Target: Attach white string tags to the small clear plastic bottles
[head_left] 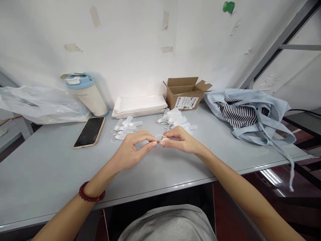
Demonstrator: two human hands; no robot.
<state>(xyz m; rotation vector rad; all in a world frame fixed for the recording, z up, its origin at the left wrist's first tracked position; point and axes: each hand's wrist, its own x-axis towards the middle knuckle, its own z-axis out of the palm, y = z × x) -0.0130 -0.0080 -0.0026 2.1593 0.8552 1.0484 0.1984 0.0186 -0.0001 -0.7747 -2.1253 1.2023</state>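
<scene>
Above the grey desk, my two hands meet fingertip to fingertip around a thin white loop. My left hand pinches the loop's left side between thumb and index finger. On the other side, my right hand is closed on a small white piece at the loop's right end, mostly hidden by the fingers. Just behind my left hand lies a pile of white tags with string loops. A second pile of similar white tags lies behind my right hand.
A phone lies at left, near a cream tumbler with a blue lid and a plastic bag. Along the wall are stacked white envelopes or sheets and an open cardboard box. At right sits a light-blue cloth bag, its strap hanging over the edge.
</scene>
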